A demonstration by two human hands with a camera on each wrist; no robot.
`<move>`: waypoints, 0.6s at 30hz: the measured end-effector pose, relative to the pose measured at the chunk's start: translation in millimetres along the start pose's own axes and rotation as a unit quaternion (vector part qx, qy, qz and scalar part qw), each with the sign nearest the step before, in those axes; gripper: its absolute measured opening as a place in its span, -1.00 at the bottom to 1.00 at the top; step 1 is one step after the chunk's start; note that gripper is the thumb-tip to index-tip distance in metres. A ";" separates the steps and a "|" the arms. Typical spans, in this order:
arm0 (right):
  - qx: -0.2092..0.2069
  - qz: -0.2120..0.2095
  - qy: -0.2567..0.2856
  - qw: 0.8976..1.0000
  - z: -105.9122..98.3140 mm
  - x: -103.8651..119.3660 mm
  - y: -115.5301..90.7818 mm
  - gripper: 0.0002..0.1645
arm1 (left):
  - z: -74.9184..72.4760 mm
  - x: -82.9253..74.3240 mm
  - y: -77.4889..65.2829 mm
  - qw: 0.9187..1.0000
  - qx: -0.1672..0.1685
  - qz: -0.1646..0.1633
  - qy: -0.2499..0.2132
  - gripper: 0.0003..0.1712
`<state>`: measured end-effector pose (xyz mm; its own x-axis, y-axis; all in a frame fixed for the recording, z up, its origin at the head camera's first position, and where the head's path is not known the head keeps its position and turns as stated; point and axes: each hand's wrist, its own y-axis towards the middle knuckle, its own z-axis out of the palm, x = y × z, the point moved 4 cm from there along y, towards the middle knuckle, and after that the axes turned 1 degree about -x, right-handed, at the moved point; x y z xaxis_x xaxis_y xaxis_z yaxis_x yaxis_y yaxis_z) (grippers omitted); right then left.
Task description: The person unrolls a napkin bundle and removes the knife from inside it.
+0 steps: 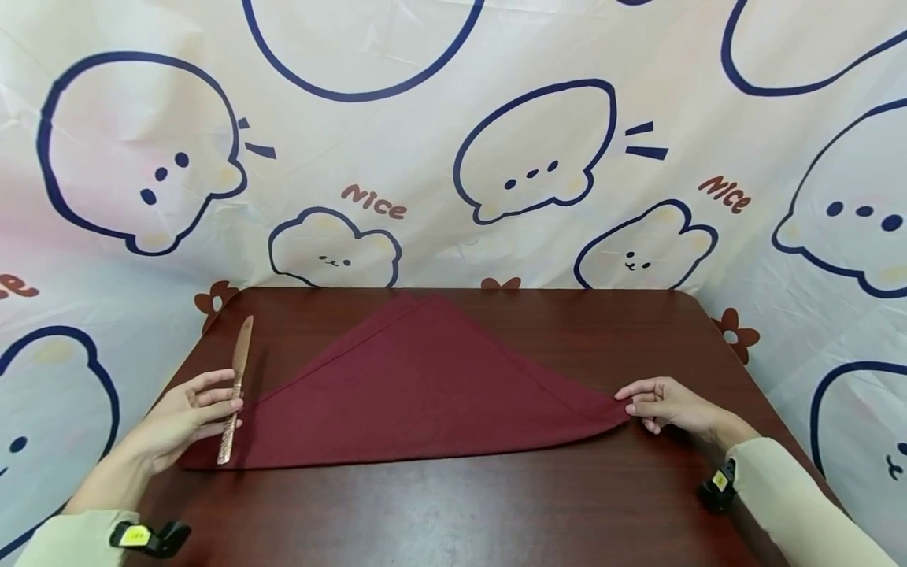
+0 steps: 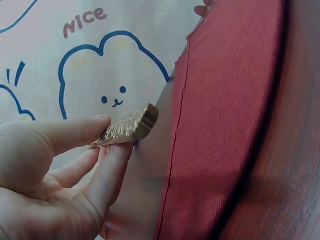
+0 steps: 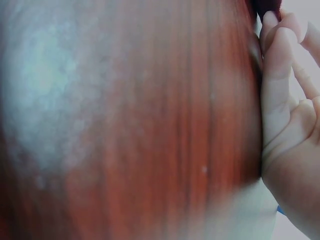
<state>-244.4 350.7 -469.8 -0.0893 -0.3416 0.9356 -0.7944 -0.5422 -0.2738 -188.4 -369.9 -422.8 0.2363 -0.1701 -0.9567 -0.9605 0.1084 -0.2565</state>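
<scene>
The word "Nice" (image 1: 373, 201) is printed in brown on the cartoon-patterned backdrop (image 1: 439, 142) behind the counter (image 1: 460, 512), and it is repeated farther right; no other writing can be read. A dark red napkin (image 1: 425, 394), folded into a triangle, is spread flat on the counter with its long edge toward the person. A copper-coloured knife (image 1: 236, 386) with a textured handle is pinched by the left hand (image 1: 186, 417) between thumb and curled fingers (image 2: 107, 170); it is held over the napkin's left corner, blade pointing away from the person. The napkin's right corner is pinched by the right hand (image 1: 666, 405), its fingers (image 3: 277, 65) drawn together on the cloth and lying low against the counter. In the right wrist view the surface is blurred. Both forearms are covered by pale sleeves.
</scene>
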 end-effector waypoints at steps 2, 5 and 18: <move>-0.001 0.000 -0.002 1.000 0.2 -0.6 0.0 -0.58 | 3.2 -1.5 1.4 1.000 -0.001 0.000 0.002 -0.55; -0.001 -0.003 -0.004 1.000 0.4 -0.8 0.2 -0.56 | 8.2 -4.0 3.8 1.000 0.000 0.001 0.007 -0.53; -0.001 -0.003 -0.005 1.000 -1.2 -1.8 0.4 -0.57 | 31.1 -15.2 16.7 0.998 0.003 0.034 -0.047 -0.52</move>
<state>-245.3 352.0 -471.3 -0.0782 -0.3451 0.9353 -0.7967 -0.5423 -0.2667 -203.5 -335.0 -416.8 0.1831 -0.0689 -0.9807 -0.9739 0.1235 -0.1905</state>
